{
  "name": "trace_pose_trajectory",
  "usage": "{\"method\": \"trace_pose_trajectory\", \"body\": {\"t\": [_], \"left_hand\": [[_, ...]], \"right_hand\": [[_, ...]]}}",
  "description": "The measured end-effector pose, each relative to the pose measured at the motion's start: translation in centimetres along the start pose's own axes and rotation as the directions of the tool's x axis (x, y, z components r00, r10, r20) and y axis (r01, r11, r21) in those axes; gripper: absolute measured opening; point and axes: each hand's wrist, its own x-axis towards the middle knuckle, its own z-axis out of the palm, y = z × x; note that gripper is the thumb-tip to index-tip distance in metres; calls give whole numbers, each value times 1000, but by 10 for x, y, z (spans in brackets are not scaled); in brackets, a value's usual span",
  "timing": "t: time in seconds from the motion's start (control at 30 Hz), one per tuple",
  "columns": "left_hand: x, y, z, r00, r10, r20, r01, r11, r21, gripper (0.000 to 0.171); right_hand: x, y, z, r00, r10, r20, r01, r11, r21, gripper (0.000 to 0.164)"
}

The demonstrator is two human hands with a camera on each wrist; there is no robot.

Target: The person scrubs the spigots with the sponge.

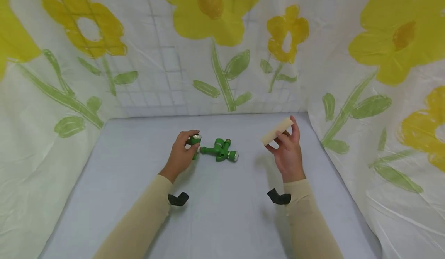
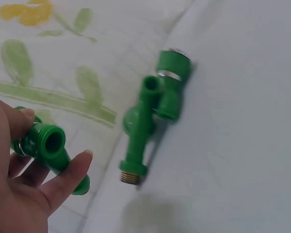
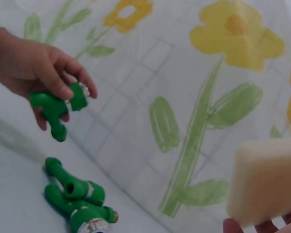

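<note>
My left hand [image 1: 178, 153] grips a green plastic tap [image 2: 49, 140], raised over the table in both wrist views. Its round open end and stubby spout show between thumb and fingers. Just to the right, green taps [image 1: 219, 148] lie close together on the table, overlapping in the head view. One has a brass-coloured threaded end [image 2: 129, 178]; another carries a silver band [image 2: 169, 75]. On the right side, my right hand [image 1: 289, 156] holds a cream-coloured rectangular block [image 1: 277, 131] up at a tilt. Rounded corners show on the block in the right wrist view, fingertips along its lower edge.
A pale cloth covers the table [image 1: 222, 212]. White sheeting [image 1: 146, 97] with painted yellow flowers hangs behind it and along both sides. Dark curved pieces [image 1: 179, 199] stick out at the inner side of both sleeves.
</note>
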Motion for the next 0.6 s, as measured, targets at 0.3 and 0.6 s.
{"method": "trace_pose_trajectory", "body": {"t": [0.3, 0.6], "left_hand": [[2, 32, -15, 995, -101, 0, 94, 920, -380, 44], [3, 63, -11, 999, -44, 9, 41, 812, -582, 47]], "right_hand": [[-4, 15, 28, 986, 76, 151, -39, 972, -232, 73], [-24, 39, 70, 914, 158, 373, 107, 794, -598, 67]]}}
